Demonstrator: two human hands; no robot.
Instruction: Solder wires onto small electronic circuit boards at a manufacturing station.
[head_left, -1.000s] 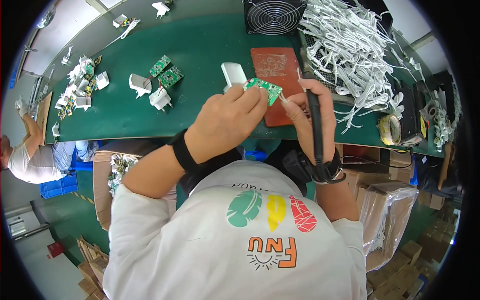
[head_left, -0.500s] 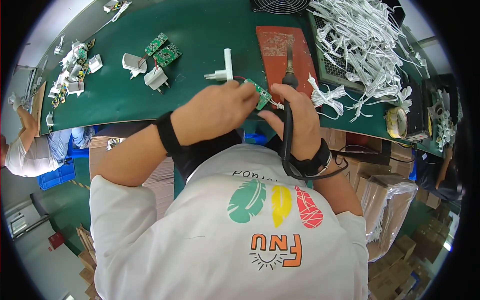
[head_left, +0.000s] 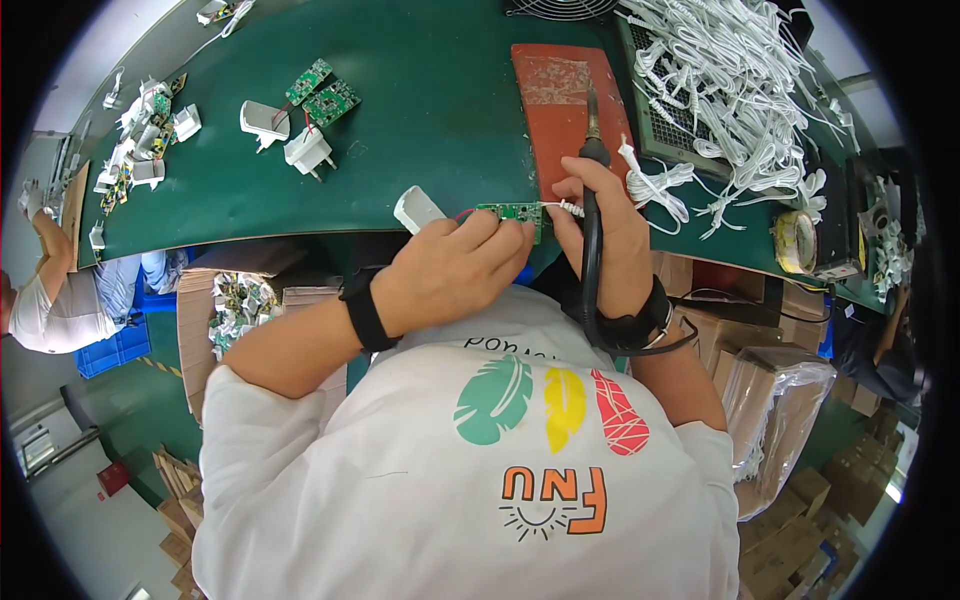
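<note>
Near the front edge of the bench, my left hand (head_left: 450, 265) is closed, pinching a small green circuit board (head_left: 518, 212). A red wire runs from this board toward a white plug housing (head_left: 416, 208) beside my left fingers. My right hand (head_left: 622, 245) is wrapped round the black handle of a soldering iron (head_left: 593, 225), whose tip points away over a reddish-brown mat (head_left: 555, 130). Thumb and fingers of that hand are also close to a white cable end (head_left: 567, 208) that meets the board's right side. Whether they grip it, I cannot tell.
Two white plug housings (head_left: 308, 150) wired to green boards (head_left: 332, 102) lie left of centre. More parts (head_left: 150, 135) are heaped at far left. Bundled white cables (head_left: 720, 90) fill a tray at right, near a tape roll (head_left: 795, 243). Another person (head_left: 65, 305) sits at left.
My left hand has drawn the circuit board and its housing closer to me, and the board now lies level. The soldering iron has shifted slightly right, with its tip still over the mat.
</note>
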